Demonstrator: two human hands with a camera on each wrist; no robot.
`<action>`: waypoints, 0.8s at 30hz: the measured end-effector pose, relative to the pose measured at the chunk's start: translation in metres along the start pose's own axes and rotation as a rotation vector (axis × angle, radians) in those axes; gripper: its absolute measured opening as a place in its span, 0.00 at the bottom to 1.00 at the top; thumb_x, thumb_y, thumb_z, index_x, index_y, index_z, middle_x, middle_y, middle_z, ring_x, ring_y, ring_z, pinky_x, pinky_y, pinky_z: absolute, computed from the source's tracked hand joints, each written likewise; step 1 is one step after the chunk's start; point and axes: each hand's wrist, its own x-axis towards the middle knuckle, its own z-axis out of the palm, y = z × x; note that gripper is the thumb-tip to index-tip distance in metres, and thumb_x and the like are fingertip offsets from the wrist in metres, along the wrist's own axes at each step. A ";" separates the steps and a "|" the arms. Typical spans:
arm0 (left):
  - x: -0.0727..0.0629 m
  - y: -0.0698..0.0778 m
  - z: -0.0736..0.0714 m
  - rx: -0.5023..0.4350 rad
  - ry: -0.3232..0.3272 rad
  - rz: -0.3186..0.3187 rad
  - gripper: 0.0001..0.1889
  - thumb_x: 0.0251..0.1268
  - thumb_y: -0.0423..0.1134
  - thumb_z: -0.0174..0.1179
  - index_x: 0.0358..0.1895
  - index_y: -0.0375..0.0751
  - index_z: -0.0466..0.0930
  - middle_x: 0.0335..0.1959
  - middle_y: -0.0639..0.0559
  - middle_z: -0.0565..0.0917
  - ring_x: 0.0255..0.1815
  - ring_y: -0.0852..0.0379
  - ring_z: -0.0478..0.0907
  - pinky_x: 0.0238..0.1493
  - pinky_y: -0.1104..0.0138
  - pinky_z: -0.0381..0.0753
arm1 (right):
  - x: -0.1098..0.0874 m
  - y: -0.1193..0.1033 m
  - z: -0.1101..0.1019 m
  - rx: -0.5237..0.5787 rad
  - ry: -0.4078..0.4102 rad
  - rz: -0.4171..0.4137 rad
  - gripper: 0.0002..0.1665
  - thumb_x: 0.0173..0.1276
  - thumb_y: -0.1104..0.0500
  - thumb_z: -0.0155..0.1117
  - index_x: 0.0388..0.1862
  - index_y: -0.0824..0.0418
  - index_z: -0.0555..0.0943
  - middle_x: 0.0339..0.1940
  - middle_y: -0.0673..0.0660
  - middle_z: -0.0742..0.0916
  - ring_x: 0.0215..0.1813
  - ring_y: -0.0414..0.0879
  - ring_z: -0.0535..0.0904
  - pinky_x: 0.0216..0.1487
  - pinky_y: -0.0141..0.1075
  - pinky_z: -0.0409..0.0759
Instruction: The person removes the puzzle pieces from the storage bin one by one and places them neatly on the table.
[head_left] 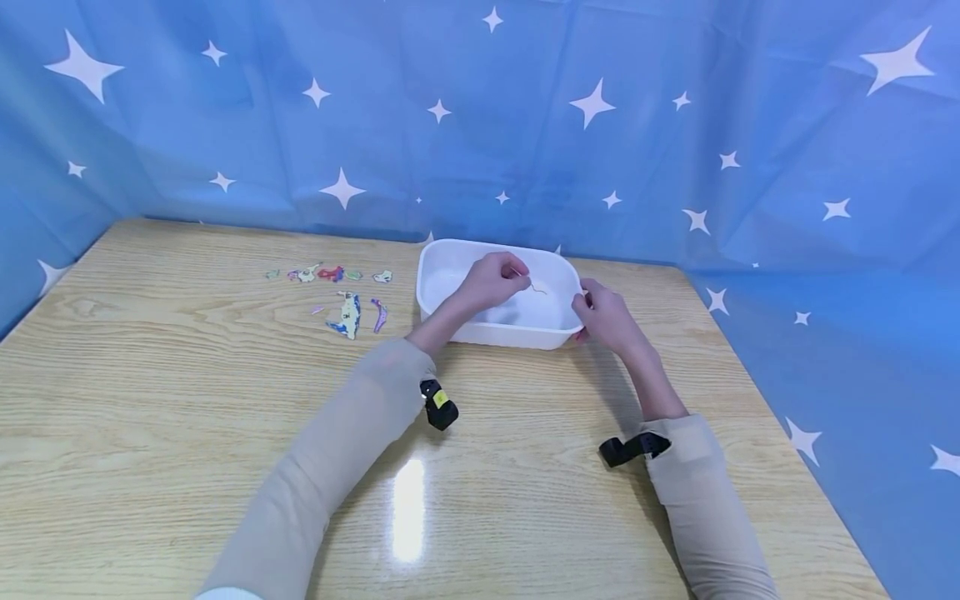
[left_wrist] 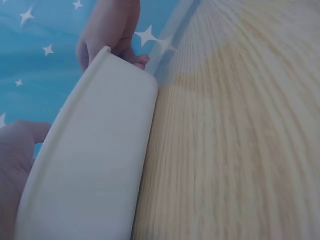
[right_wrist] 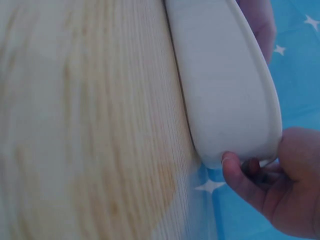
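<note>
A white plastic tub (head_left: 498,335) stands on the wooden table near its back edge. My left hand (head_left: 491,282) reaches over the tub, thumb and fingers pinched together. From these fingertips trails a thin, wavy orange strip (head_left: 539,290) above the tub's inside. My right hand (head_left: 609,320) grips the tub's right end, with the thumb side at the rim and fingers curled underneath it. In the right wrist view, the fingertips of the right hand (right_wrist: 290,185) press against the tub's outer end wall. The left wrist view shows the left hand (left_wrist: 17,165) partly hidden behind the tub's side (left_wrist: 95,145).
Left of the tub lie several flat, colourful cut-out scraps, among them a cream-and-blue piece (head_left: 348,316), a purple curved piece (head_left: 380,315) and a red one (head_left: 331,273). A blue cloth (head_left: 480,117) with white stars hangs behind the table (head_left: 187,400).
</note>
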 end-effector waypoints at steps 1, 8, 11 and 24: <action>0.002 0.000 0.001 0.001 -0.004 -0.008 0.12 0.73 0.37 0.59 0.52 0.35 0.81 0.46 0.44 0.83 0.48 0.52 0.78 0.47 0.65 0.77 | 0.000 0.000 0.000 0.000 0.000 0.001 0.28 0.81 0.61 0.40 0.74 0.75 0.61 0.37 0.72 0.82 0.24 0.52 0.83 0.28 0.43 0.86; 0.014 0.004 0.011 0.039 -0.047 -0.016 0.14 0.69 0.33 0.61 0.54 0.31 0.81 0.47 0.42 0.83 0.49 0.51 0.78 0.46 0.69 0.76 | 0.000 -0.001 0.000 0.007 -0.001 0.000 0.28 0.81 0.61 0.41 0.73 0.76 0.61 0.37 0.72 0.82 0.25 0.54 0.84 0.28 0.44 0.86; 0.019 0.004 0.014 0.056 -0.084 -0.004 0.15 0.67 0.31 0.62 0.55 0.30 0.80 0.48 0.41 0.83 0.52 0.49 0.78 0.48 0.70 0.76 | 0.000 0.000 0.000 0.012 -0.001 0.001 0.27 0.81 0.61 0.42 0.72 0.76 0.63 0.37 0.72 0.82 0.25 0.55 0.84 0.29 0.44 0.86; 0.027 -0.002 0.018 0.221 -0.304 -0.051 0.32 0.64 0.25 0.54 0.75 0.37 0.65 0.74 0.44 0.69 0.69 0.49 0.67 0.69 0.63 0.66 | 0.000 -0.001 0.000 0.013 0.015 -0.005 0.26 0.80 0.61 0.42 0.71 0.75 0.65 0.36 0.72 0.83 0.24 0.56 0.84 0.27 0.44 0.86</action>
